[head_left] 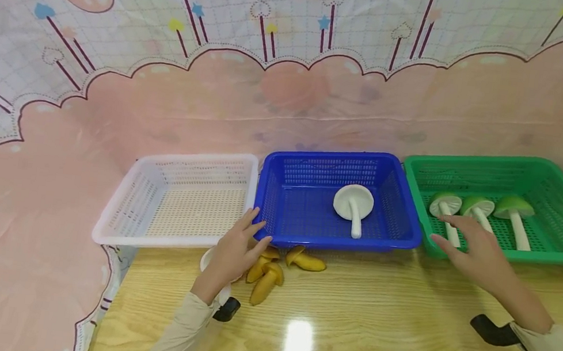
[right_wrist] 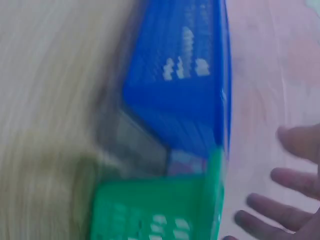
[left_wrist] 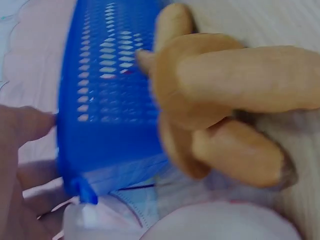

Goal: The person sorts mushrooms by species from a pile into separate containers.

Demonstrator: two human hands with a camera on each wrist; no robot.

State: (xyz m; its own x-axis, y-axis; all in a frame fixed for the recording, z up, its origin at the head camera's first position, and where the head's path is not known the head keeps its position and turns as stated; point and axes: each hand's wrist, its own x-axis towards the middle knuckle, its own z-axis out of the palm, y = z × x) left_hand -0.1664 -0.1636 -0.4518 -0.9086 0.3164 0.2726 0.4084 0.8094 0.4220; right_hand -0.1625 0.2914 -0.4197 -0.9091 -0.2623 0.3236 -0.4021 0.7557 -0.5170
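My left hand (head_left: 233, 251) has its fingers spread at the front left corner of the blue basket (head_left: 300, 240), holding nothing. Under and beside it on the table lie several toy mushrooms with brown-yellow caps (head_left: 266, 284) and a white one (head_left: 206, 259), mostly hidden by the hand. My right hand (head_left: 477, 258), fingers apart and nothing in its grasp, hovers over the front rim of the green basket (head_left: 554, 256). Inside that basket lie three green-capped mushrooms (head_left: 515, 208). A white mushroom (head_left: 354, 202) lies cap up toward the back in the blue basket.
A white basket (head_left: 170, 241) stands left of the blue one, and the three form a row along the back of the wooden table (head_left: 348, 322). Behind them hangs a pink patterned cloth (head_left: 205, 114).
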